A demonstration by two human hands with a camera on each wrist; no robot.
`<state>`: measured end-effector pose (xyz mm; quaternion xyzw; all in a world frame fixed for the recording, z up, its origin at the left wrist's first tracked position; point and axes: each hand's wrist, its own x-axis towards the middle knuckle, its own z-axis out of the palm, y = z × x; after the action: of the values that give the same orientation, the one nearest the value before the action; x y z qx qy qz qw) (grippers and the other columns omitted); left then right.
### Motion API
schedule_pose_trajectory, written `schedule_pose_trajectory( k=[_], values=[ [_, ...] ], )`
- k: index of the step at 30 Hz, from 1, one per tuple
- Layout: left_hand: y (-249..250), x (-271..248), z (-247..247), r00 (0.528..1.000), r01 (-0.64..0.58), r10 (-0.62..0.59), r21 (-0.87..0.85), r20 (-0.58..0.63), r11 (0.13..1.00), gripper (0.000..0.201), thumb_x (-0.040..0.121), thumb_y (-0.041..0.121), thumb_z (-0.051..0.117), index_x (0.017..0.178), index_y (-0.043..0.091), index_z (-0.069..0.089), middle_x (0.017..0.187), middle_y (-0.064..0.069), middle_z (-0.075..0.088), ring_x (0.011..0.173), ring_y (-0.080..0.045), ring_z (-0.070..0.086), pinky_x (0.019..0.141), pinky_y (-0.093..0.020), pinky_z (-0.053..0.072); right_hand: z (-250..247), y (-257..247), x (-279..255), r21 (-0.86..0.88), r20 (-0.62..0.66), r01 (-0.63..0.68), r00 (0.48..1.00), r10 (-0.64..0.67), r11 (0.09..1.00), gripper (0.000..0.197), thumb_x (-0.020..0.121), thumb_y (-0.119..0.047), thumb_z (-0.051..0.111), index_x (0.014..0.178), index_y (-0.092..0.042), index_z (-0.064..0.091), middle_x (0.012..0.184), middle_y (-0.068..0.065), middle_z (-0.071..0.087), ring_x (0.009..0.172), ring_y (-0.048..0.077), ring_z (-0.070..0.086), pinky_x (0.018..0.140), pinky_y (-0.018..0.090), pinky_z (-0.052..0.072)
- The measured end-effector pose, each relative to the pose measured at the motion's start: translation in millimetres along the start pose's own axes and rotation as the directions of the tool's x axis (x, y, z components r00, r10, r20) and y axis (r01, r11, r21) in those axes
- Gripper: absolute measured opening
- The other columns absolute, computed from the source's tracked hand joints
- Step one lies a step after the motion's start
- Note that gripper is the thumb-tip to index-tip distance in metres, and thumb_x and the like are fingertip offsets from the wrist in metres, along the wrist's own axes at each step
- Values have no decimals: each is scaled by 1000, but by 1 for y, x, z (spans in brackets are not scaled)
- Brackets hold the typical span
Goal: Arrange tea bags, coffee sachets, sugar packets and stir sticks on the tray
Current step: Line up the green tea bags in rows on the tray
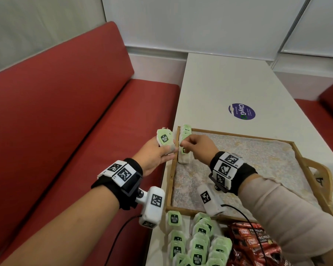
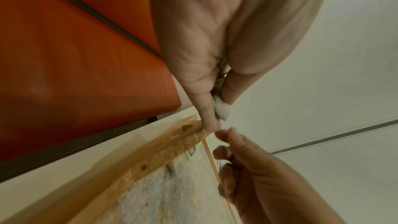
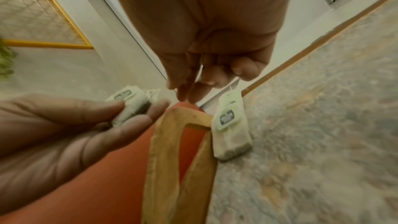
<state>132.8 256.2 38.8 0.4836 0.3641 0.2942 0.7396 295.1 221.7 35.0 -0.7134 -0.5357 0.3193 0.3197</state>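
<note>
Nearest: loose tea bags (image 1: 198, 244) and red coffee sachets (image 1: 256, 244) heaped on the white table (image 1: 229, 79), behind both wrists and outside the tray (image 1: 171, 181).

Mid-field, left: left hand (image 1: 154, 154) held over the red bench (image 1: 65, 112), just outside the tray's left rim; thumb and fingers (image 3: 137, 123) curled around a small stack of tea bags (image 1: 164, 138), green tags facing up.

Mid-field, right: right hand (image 1: 197, 148) over the tray's far-left corner, fingertips (image 3: 189, 93) drawn together; whether anything is pinched between them cannot be told.

Directly beneath and just beyond those fingertips: row of laid tea bags (image 1: 184, 144) on the liner, long axis parallel to the left rim.

Judged next: right hand nearer, reaching leftward across the rim toward the held stack, then laying the next bag along that same axis.
</note>
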Motion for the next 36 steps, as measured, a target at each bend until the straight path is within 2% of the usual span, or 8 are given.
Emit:
schedule_pose_trajectory(
  k=[6, 9, 14, 17, 21, 24, 29, 36],
  values=[
    [1, -1, 1, 999, -20, 21, 29, -40, 999, 31, 94, -6, 48, 122, 9, 49, 109, -7, 64, 94, -14, 65, 75, -20, 57, -3, -15, -9, 164, 47, 83, 995, -92, 983, 13, 85, -18, 69, 73, -20, 63, 65, -4, 56, 53, 5, 47, 54, 20, 43],
    [2, -2, 2, 998, -29, 31, 48, -52, 998, 33, 93, -7, 50, 121, 8, 51, 110, -9, 65, 90, -14, 67, 70, -18, 57, -4, -16, -11, 194, 64, 79, 994, -93, 978, 17, 81, -15, 74, 69, -20, 63, 58, -7, 54, 47, 2, 46, 50, 17, 42],
    [2, -2, 3, 998, -39, 41, 51, -38, 998, 32, 91, -6, 54, 119, 9, 53, 110, -9, 67, 89, -16, 69, 67, -17, 57, -7, -11, -10, 272, 51, 38, 997, -54, 961, 18, 80, -8, 74, 71, -15, 60, 58, -3, 54, 40, -2, 46, 46, 15, 42],
    [1, -2, 6, 999, -39, 40, 47, -25, 998, 28, 91, -5, 54, 111, 13, 56, 105, -6, 68, 88, -15, 68, 66, -17, 57, -8, -9, -12, 232, 63, 51, 996, -67, 971, 20, 81, -8, 73, 67, -14, 59, 58, -1, 53, 39, -1, 45, 45, 13, 41],
    [-1, 1, 8, 996, -62, 64, 43, -55, 997, 22, 98, 6, 46, 117, 12, 53, 108, -5, 67, 92, -16, 67, 67, -19, 57, -12, -2, -9, 263, -12, 44, 999, -43, 964, 21, 84, -8, 69, 68, -12, 56, 59, 1, 52, 38, 1, 44, 43, 12, 39],
    [0, 3, 6, 989, -79, 79, 6, -126, 997, 21, 101, 11, 41, 120, 11, 50, 100, -3, 65, 84, -12, 67, 70, -20, 57, -17, 9, -6, 311, -67, -36, 996, 60, 950, 21, 86, -10, 68, 69, -11, 55, 62, 1, 55, 35, 1, 45, 38, 11, 34],
    [0, 6, 4, 986, -85, 83, -9, -145, 996, 26, 101, 11, 40, 126, 8, 47, 105, -6, 62, 85, -13, 66, 69, -19, 57, -14, 30, -6, 151, 107, -268, 961, 254, 951, 21, 87, -18, 67, 68, -14, 59, 65, 0, 62, 43, 7, 49, 44, 18, 35],
    [-2, 8, 2, 988, -88, 86, -7, -132, 996, 25, 101, 12, 40, 124, 9, 47, 104, -5, 62, 86, -12, 66, 73, -21, 57, 0, 30, -3, 103, 179, -381, 916, 360, 919, 20, 87, -15, 68, 68, -12, 61, 61, 3, 61, 42, 10, 47, 40, 18, 37]
  ],
)
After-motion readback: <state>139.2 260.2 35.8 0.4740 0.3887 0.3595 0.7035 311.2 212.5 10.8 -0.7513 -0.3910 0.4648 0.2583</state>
